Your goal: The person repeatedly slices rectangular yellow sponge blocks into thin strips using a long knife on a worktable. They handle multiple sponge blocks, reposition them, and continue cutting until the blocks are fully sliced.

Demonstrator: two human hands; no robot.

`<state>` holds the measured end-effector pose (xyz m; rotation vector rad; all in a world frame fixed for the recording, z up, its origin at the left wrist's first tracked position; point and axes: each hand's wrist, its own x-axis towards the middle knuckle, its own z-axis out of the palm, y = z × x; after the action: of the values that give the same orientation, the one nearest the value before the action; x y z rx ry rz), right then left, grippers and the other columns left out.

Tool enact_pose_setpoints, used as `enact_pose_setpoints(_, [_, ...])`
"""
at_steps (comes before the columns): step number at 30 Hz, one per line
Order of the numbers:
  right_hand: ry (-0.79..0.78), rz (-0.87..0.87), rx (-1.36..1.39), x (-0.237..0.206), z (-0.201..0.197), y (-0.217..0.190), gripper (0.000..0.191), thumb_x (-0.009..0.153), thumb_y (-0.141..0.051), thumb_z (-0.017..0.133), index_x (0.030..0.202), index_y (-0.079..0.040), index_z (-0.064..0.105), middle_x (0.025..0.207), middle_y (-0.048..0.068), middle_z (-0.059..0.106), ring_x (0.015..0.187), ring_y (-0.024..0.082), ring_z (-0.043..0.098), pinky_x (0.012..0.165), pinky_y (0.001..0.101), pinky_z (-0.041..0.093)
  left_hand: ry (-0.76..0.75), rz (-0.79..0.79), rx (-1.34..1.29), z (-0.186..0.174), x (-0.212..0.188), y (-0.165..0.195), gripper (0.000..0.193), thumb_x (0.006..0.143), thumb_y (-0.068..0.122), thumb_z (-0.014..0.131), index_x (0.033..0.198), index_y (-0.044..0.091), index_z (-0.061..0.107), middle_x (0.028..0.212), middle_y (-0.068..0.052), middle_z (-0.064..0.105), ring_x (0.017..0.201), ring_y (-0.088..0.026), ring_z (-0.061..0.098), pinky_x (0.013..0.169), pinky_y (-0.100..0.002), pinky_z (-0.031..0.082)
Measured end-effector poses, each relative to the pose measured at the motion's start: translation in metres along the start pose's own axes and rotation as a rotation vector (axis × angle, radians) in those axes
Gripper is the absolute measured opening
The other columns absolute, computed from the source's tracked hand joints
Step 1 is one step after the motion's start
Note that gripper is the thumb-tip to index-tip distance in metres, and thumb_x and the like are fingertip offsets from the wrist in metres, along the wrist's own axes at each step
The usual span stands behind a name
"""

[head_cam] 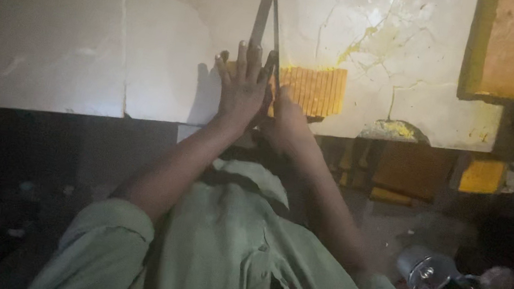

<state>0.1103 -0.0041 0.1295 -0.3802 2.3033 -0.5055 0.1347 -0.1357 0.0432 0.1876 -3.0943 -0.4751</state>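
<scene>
left hand (242, 87) flat, fingers spread, pinning thin metal square (276, 29) on slab (88, 32) | right hand (285, 125) closed near ribbed yellow block (316, 90), grip unclear | square: stiff, light, likely slippery; press flat

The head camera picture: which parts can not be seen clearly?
- Thin grey metal blade, head view: lower end hidden behind left hand.
- Right hand: fingers hidden by left hand; grip unclear.
- Yellow ribbed block: left part covered by hands.
- Silver metal tool: blurred, dark.

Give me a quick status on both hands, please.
Left hand flat on the yellow ribbed block, steadying a thin metal blade. Right hand beside it, grip unclear. White slab beneath; nothing obstructing.
</scene>
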Motion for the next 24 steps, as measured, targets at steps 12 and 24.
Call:
enact_pose_setpoints(12, [-0.086, -0.037, -0.076, -0.037, 0.062, 0.06, 0.061, 0.091, -0.008, 0.064, 0.139, 0.005, 0.03, 0.101, 0.031, 0.071, 0.095, 0.048, 0.07, 0.078, 0.0527, 0.055, -0.1, -0.024, -0.063, 0.005, 0.001, -0.005, 0.077, 0.097, 0.038, 0.049, 0.161, 0.002, 0.025, 0.161, -0.029, 0.026, 0.148, -0.051, 0.018, 0.112, -0.08, 0.015])
enact_pose_setpoints(24, [-0.2, -0.032, -0.124, -0.086, 0.038, 0.029, 0.083, 0.085, -0.027, 0.081, 0.14, 0.002, 0.027, 0.106, 0.038, 0.062, 0.097, 0.054, 0.063, 0.079, 0.0549, 0.052, 0.072, 0.023, -0.052, -0.006, -0.008, -0.017, 0.066, 0.1, 0.032, 0.052, 0.156, 0.001, 0.035, 0.155, -0.029, 0.039, 0.146, -0.051, 0.028, 0.116, -0.073, 0.017])
